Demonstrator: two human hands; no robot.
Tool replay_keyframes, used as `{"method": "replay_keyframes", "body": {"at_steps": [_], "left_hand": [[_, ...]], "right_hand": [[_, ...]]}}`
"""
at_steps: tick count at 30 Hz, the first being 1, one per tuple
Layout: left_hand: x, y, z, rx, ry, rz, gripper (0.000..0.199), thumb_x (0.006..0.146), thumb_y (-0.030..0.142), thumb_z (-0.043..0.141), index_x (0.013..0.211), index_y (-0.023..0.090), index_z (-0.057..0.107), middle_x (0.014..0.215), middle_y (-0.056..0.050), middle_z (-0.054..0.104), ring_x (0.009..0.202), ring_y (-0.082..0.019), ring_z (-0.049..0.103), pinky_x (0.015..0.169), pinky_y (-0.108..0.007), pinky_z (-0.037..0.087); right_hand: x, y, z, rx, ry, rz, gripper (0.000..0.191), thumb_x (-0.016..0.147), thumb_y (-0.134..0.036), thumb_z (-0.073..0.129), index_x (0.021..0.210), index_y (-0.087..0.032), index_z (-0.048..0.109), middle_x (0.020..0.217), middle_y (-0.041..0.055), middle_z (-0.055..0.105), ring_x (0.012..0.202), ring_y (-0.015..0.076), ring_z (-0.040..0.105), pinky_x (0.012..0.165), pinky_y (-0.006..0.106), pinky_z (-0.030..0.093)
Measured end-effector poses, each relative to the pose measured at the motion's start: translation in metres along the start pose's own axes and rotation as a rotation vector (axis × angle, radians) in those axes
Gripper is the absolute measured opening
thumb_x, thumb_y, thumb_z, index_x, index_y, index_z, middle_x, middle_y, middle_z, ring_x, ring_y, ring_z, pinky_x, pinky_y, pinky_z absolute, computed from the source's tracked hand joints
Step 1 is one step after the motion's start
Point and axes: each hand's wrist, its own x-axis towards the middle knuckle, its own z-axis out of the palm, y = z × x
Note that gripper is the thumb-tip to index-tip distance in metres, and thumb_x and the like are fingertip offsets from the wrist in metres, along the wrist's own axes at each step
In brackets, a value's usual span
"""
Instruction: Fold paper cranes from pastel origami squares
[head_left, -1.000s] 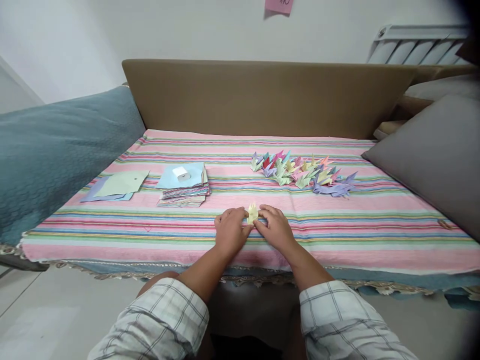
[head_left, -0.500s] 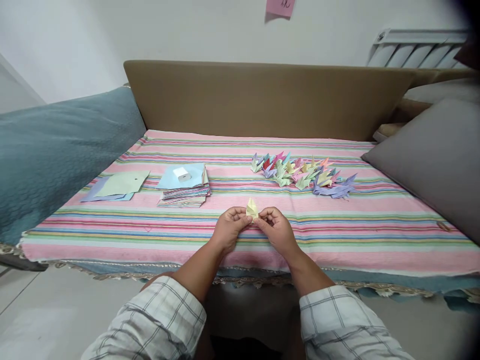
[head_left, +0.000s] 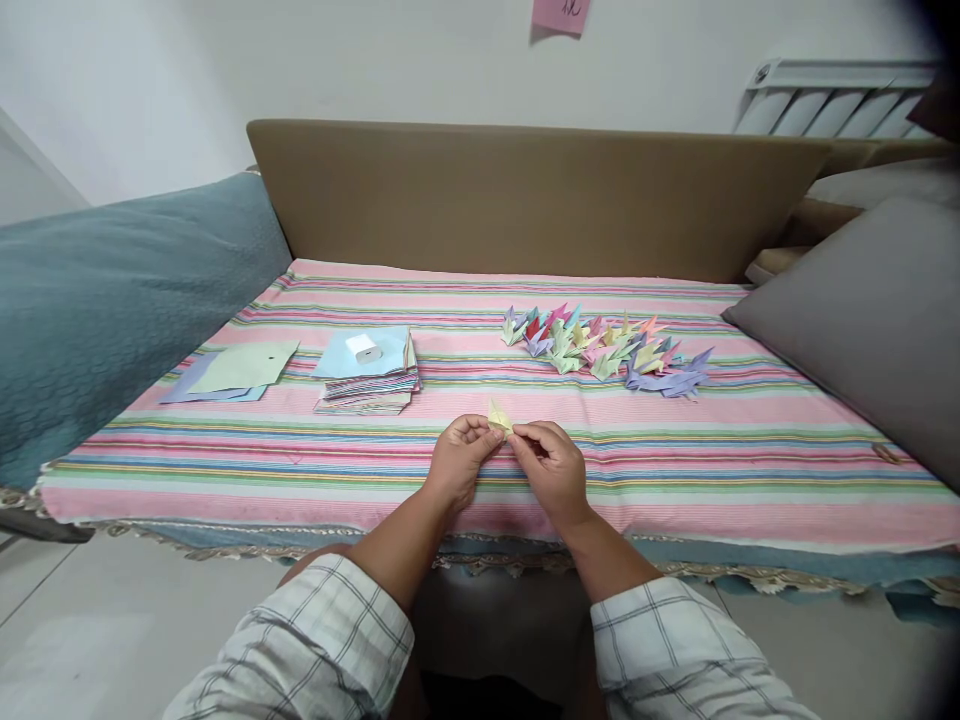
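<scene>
A small pale yellow folded paper [head_left: 499, 417] is pinched between my two hands above the striped cloth. My left hand [head_left: 459, 458] grips its left side between thumb and fingers. On the right side, my right hand [head_left: 553, 468] holds it in a closed pinch. The paper's pointed tip sticks up beyond my fingers, while its lower part is hidden by the thumbs. Past my right hand lies a cluster of folded paper cranes [head_left: 600, 345] in many colours.
A stack of coloured paper [head_left: 367, 390] carries a white block [head_left: 364, 348] on top. Loose sheets [head_left: 244, 368] lie farther left. The striped cloth [head_left: 225, 465] covers the seat, with a grey cushion [head_left: 862, 310] at right and a brown backrest [head_left: 525, 200] behind.
The folded paper has tilted and shifted slightly left, showing less of its face. My right hand has moved a little left, its fingers reaching further over the paper. The left hand is nearly still.
</scene>
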Motion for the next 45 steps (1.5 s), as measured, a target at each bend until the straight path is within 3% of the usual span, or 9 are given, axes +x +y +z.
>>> {"method": "replay_keyframes", "body": {"at_steps": [8, 15, 22, 26, 31, 37, 41, 45], "left_hand": [[0.000, -0.002, -0.001, 0.003, -0.024, 0.033, 0.035, 0.049, 0.023, 0.084, 0.069, 0.015, 0.057, 0.067, 0.003, 0.065, 0.066, -0.008, 0.060, 0.070, -0.021, 0.048], [0.001, -0.005, -0.003, -0.020, -0.024, 0.041, 0.033, 0.047, 0.019, 0.085, 0.066, 0.014, 0.058, 0.068, 0.002, 0.066, 0.068, -0.008, 0.061, 0.072, -0.021, 0.047], [0.000, -0.004, -0.002, -0.021, -0.011, 0.035, 0.032, 0.045, 0.019, 0.085, 0.066, 0.014, 0.061, 0.070, 0.001, 0.068, 0.069, -0.011, 0.062, 0.073, -0.024, 0.047], [-0.001, -0.003, -0.001, 0.006, 0.001, 0.031, 0.032, 0.044, 0.022, 0.086, 0.062, 0.014, 0.060, 0.065, 0.001, 0.068, 0.064, -0.010, 0.061, 0.070, -0.024, 0.048], [-0.002, -0.004, -0.003, 0.066, -0.027, 0.014, 0.031, 0.045, 0.023, 0.086, 0.062, 0.013, 0.062, 0.062, 0.001, 0.068, 0.060, -0.010, 0.061, 0.067, -0.024, 0.049], [-0.002, -0.002, -0.006, 0.097, -0.180, -0.001, 0.027, 0.055, 0.025, 0.082, 0.076, 0.013, 0.070, 0.068, -0.002, 0.069, 0.064, -0.013, 0.062, 0.071, -0.030, 0.050], [-0.002, 0.001, -0.007, 0.075, -0.296, -0.040, 0.027, 0.061, 0.028, 0.079, 0.081, 0.011, 0.073, 0.065, -0.004, 0.067, 0.062, -0.014, 0.061, 0.071, -0.031, 0.050], [-0.003, 0.003, -0.006, 0.023, -0.296, -0.103, 0.030, 0.060, 0.030, 0.080, 0.080, 0.010, 0.072, 0.066, -0.005, 0.067, 0.061, -0.014, 0.061, 0.071, -0.032, 0.051]], "right_hand": [[-0.005, 0.000, 0.003, -0.012, 0.054, -0.053, 0.011, 0.084, -0.026, 0.057, 0.088, -0.022, 0.067, 0.085, 0.0047, 0.064, 0.079, 0.0163, 0.062, 0.071, 0.030, 0.053], [-0.007, 0.003, 0.009, 0.109, 0.116, 0.050, 0.013, 0.080, -0.029, 0.061, 0.090, -0.020, 0.064, 0.089, 0.0050, 0.061, 0.078, 0.0151, 0.062, 0.064, 0.027, 0.054], [-0.009, 0.003, 0.010, 0.140, 0.100, 0.069, 0.009, 0.081, -0.029, 0.060, 0.084, -0.020, 0.062, 0.082, 0.0030, 0.060, 0.073, 0.0140, 0.059, 0.063, 0.026, 0.051], [-0.008, 0.002, 0.008, 0.197, 0.022, 0.122, 0.013, 0.080, -0.032, 0.061, 0.085, -0.020, 0.062, 0.080, 0.0018, 0.059, 0.067, 0.0122, 0.055, 0.060, 0.025, 0.048], [-0.002, 0.000, 0.004, 0.332, -0.067, 0.267, 0.018, 0.079, -0.037, 0.061, 0.080, -0.020, 0.059, 0.076, 0.0004, 0.059, 0.067, 0.0127, 0.055, 0.061, 0.025, 0.047], [0.001, 0.010, 0.006, 0.650, -0.171, 0.519, 0.025, 0.075, -0.043, 0.065, 0.081, -0.020, 0.055, 0.064, -0.0038, 0.057, 0.056, 0.0099, 0.053, 0.056, 0.024, 0.046], [0.002, 0.012, 0.007, 0.789, -0.210, 0.612, 0.028, 0.071, -0.044, 0.069, 0.080, -0.020, 0.056, 0.056, -0.0051, 0.056, 0.050, 0.0084, 0.051, 0.051, 0.021, 0.043], [0.003, 0.009, 0.005, 0.853, -0.210, 0.662, 0.031, 0.067, -0.044, 0.072, 0.078, -0.020, 0.056, 0.055, -0.0052, 0.055, 0.049, 0.0077, 0.050, 0.049, 0.021, 0.042]]}}
